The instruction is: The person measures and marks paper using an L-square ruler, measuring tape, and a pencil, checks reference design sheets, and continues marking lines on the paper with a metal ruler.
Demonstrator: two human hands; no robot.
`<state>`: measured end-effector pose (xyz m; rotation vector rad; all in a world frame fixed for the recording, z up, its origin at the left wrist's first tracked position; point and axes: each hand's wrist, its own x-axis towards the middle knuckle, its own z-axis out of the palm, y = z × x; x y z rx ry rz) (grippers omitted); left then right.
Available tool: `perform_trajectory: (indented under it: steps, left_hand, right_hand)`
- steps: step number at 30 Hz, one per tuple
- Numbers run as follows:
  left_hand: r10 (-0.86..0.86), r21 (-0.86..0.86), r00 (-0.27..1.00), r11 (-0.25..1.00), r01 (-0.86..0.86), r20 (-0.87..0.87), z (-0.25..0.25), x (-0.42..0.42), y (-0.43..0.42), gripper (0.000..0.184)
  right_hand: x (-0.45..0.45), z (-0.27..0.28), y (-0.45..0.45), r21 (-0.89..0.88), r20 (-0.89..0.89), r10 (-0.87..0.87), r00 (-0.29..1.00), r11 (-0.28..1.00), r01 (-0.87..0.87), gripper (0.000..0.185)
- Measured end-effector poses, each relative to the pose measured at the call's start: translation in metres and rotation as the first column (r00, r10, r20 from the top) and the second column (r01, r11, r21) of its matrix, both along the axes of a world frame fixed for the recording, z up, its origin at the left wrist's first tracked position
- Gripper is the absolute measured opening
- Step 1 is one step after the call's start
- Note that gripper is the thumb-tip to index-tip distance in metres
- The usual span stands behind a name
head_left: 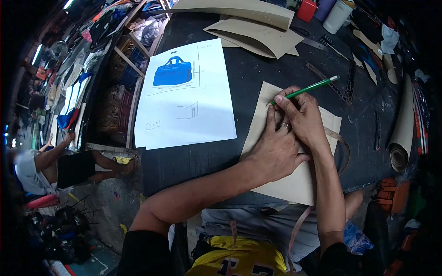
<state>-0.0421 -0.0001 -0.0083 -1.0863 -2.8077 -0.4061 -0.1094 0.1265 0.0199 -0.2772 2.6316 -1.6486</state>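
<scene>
A green pencil (313, 87) is pinched in my right hand (304, 115), its tip touching a tan sheet of stiff paper (290, 188) near the top left corner. My left hand (276, 149) lies flat on the same sheet with fingers stretched out; its index fingertip is close to the pencil tip. The right hand partly overlaps the left. To the left is a white sheet (184, 129) with a picture of a blue bag (172, 72) and some pencil sketches. A tape measure (344, 149) curves out past the tan sheet's right edge.
Tan paper pieces (253, 34) lie at the back of the dark table (184, 170). A triangular ruler (327, 83), a white bottle (338, 17) and a paper roll (399, 133) stand or lie rightward. Another person (46, 165) sits at far left.
</scene>
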Motion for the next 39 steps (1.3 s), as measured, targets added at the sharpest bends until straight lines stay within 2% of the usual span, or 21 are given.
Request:
perform_trajectory:
  steps: [5, 9, 13, 17, 20, 25, 27, 28, 30, 31, 32, 34, 39]
  left_hand:
    - [0.003, 0.101, 0.999, 0.995, 0.003, -0.050, -0.007, -0.001, 0.001, 0.080]
    - [-0.011, 0.086, 1.000, 0.996, 0.013, -0.026, -0.006, -0.001, 0.001, 0.071]
    - [-0.020, 0.056, 1.000, 0.998, 0.021, -0.010, -0.004, -0.001, 0.000, 0.070]
    - [-0.017, 0.063, 0.999, 0.998, 0.015, 0.032, -0.002, -0.001, -0.001, 0.079]
    - [0.002, 0.059, 1.000, 0.998, 0.000, -0.024, -0.004, 0.000, 0.001, 0.080]
    - [-0.005, -0.030, 1.000, 1.000, 0.004, -0.030, 0.007, 0.001, -0.004, 0.082]
    - [0.010, -0.004, 0.999, 1.000, -0.010, -0.049, 0.004, 0.001, -0.002, 0.082]
    - [0.022, 0.021, 0.997, 1.000, -0.021, -0.068, 0.002, 0.001, -0.001, 0.082]
    - [0.033, 0.044, 0.996, 0.999, -0.029, -0.086, 0.001, 0.001, 0.000, 0.082]
    - [0.035, 0.044, 0.996, 0.999, -0.031, -0.087, 0.001, 0.001, -0.001, 0.082]
    - [0.033, 0.045, 0.995, 0.999, -0.029, -0.089, 0.001, 0.001, -0.001, 0.081]
    - [0.015, 0.045, 0.995, 0.999, -0.010, -0.094, 0.003, 0.001, 0.000, 0.081]
    - [0.007, 0.023, 0.994, 1.000, -0.005, -0.109, 0.004, 0.002, 0.001, 0.077]
  right_hand:
    - [0.000, 0.001, -0.001, 0.013, 0.005, -0.005, 1.000, 1.000, 0.005, 0.023]
    - [0.000, -0.003, -0.001, -0.010, -0.018, -0.012, 1.000, 1.000, 0.012, 0.022]
    - [0.001, -0.002, -0.001, -0.015, -0.023, -0.010, 1.000, 1.000, 0.010, 0.021]
    - [0.000, -0.003, 0.001, 0.003, 0.036, 0.005, 0.999, 1.000, -0.005, 0.021]
    - [0.002, -0.007, 0.002, -0.237, 0.000, -0.026, 1.000, 0.971, 0.025, 0.021]
    - [0.020, 0.009, 0.019, -0.379, -0.029, -0.159, 0.987, 0.916, 0.136, 0.022]
    - [0.031, 0.012, 0.042, -0.212, -0.109, -0.297, 0.949, 0.939, 0.270, 0.024]
    - [0.038, 0.009, 0.055, -0.212, -0.107, -0.295, 0.949, 0.940, 0.268, 0.024]
    - [0.052, 0.003, 0.080, -0.049, -0.253, -0.361, 0.898, 0.931, 0.361, 0.023]
    - [0.058, 0.003, 0.088, -0.050, -0.251, -0.364, 0.897, 0.930, 0.363, 0.023]
    - [0.065, 0.005, 0.097, 0.112, -0.256, -0.351, 0.901, 0.915, 0.388, 0.023]
    - [0.077, 0.009, 0.111, 0.423, -0.261, -0.334, 0.906, 0.804, 0.418, 0.022]
    - [0.084, 0.001, 0.127, 0.415, -0.319, -0.313, 0.895, 0.802, 0.429, 0.019]
